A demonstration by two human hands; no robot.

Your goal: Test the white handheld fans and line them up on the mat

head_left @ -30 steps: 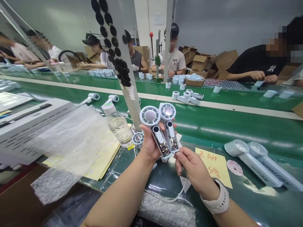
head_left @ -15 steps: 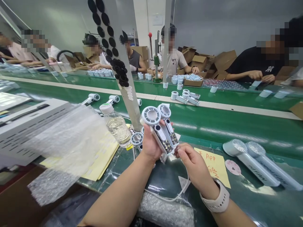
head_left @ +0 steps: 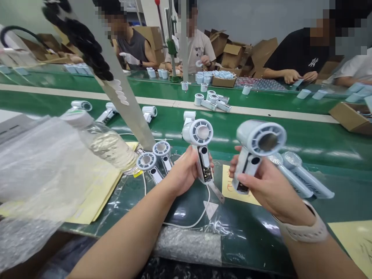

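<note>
Grip closed on both sides in the head view: left hand (head_left: pixel 183 172) wraps a handheld fan (head_left: pixel 198 132), its long axis upright, head pointing away, circuit board (head_left: pixel 207 174) exposed; right hand (head_left: pixel 263 182) clenches a second fan (head_left: pixel 260 137), tilted, head up and toward the first, handle down. Two more fans (head_left: pixel 154 155) lie just beyond the left wrist, near a white cable (head_left: pixel 186 225)

A black T-shirt (head_left: pixel 293 52) bears a white NY logo (head_left: pixel 313 62).
</note>
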